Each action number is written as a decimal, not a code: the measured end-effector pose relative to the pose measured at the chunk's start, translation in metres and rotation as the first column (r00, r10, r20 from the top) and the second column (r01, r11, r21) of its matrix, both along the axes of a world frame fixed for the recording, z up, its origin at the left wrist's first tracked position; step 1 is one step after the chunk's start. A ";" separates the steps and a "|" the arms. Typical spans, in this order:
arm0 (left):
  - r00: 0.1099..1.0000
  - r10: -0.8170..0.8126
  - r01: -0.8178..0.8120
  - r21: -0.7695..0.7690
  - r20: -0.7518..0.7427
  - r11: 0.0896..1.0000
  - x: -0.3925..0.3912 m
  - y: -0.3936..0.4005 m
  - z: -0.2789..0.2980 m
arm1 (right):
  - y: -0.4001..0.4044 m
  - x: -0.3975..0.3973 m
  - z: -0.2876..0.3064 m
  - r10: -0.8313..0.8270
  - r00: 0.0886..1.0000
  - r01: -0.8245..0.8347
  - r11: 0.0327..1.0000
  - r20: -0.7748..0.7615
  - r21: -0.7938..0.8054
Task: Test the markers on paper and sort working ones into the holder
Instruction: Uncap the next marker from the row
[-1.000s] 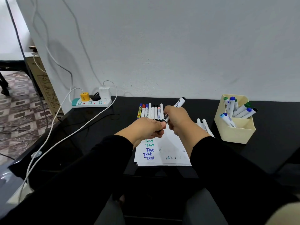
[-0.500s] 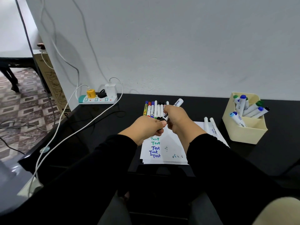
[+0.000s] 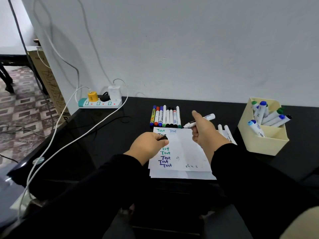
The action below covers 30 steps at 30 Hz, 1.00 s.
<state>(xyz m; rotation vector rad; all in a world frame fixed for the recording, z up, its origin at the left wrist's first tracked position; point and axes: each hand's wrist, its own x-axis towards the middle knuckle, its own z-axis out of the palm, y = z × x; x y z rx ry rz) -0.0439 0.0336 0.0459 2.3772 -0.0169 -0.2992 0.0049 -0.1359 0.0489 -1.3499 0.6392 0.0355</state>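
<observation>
My black desk [image 3: 110, 135] carries the paper [image 3: 183, 149] at centre and the cream holder [image 3: 265, 144] at far right, containing about six markers. Eight untested markers [image 3: 165, 116] lie in a row beyond the paper; two white markers [image 3: 224, 130] lie right of it. My right hand [image 3: 205, 131] grips the uncapped marker [image 3: 198, 121], long axis running left-right, nib pointing left over the paper's far edge. My left hand [image 3: 148, 145], closed on the black cap [image 3: 163, 138], rests over the paper's left side. The right hand is nearer the holder.
</observation>
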 end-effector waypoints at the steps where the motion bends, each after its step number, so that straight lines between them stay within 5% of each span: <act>1: 1.000 0.003 -0.003 0.025 -0.024 1.000 0.004 0.002 -0.004 | -0.002 0.002 -0.001 -0.003 1.000 0.003 1.000 -0.013 0.016; 15: 0.972 0.076 -0.122 0.203 0.221 0.972 0.040 0.012 -0.049 | 0.007 0.035 -0.044 0.161 0.973 -0.062 0.875 0.167 -0.480; 30: 0.979 0.019 -0.061 0.202 0.201 0.977 0.057 0.013 -0.072 | 0.011 0.031 -0.063 0.287 0.905 -0.088 0.848 0.313 -0.523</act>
